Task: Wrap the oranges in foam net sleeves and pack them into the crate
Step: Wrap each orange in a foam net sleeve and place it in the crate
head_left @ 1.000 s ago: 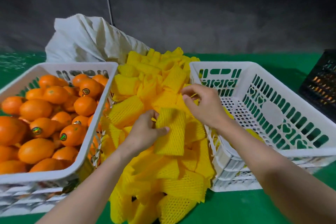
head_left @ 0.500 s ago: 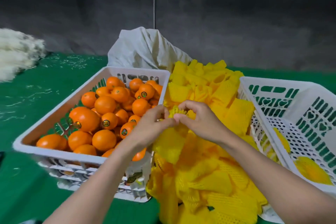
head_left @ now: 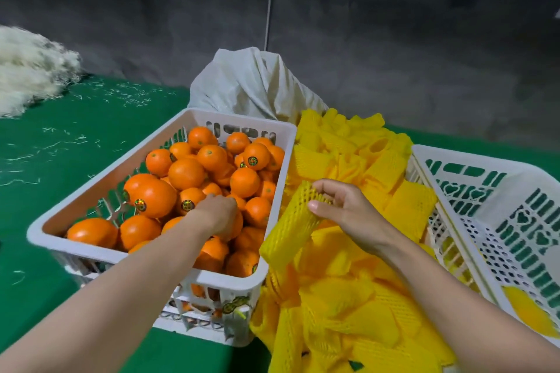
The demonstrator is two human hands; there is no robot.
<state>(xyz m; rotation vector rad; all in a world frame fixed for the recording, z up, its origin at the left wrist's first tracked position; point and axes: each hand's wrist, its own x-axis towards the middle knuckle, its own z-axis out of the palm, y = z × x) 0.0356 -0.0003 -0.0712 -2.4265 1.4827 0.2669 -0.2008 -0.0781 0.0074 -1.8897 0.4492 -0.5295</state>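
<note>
1. Far left of the left hand's fingers, a pale fibre heap point(head_left: 27, 70) lies on the green table point(head_left: 60, 142).
2. The white crate point(head_left: 242, 119) of loose oranges point(head_left: 185, 172) surrounds those fingers.
3. The left hand point(head_left: 216, 215) reaches into this crate, its fingers curled down over one orange point(head_left: 238, 225) and grasping it; the fingertips are hidden.
4. Beyond both hands, a white sack point(head_left: 251, 85) stands behind the crate.
5. The right hand point(head_left: 342, 209) pinches the top end of a yellow foam net sleeve point(head_left: 291, 230) between thumb and curled fingers point(head_left: 328, 191); the sleeve hangs down and to the left of them, just beside the orange crate's right wall.
6. Under and beyond these fingers spreads the pile of yellow sleeves point(head_left: 348, 297).
7. Right of the fingers stands the packing crate point(head_left: 491, 165), with a wrapped orange point(head_left: 527, 312) at its near end.
</note>
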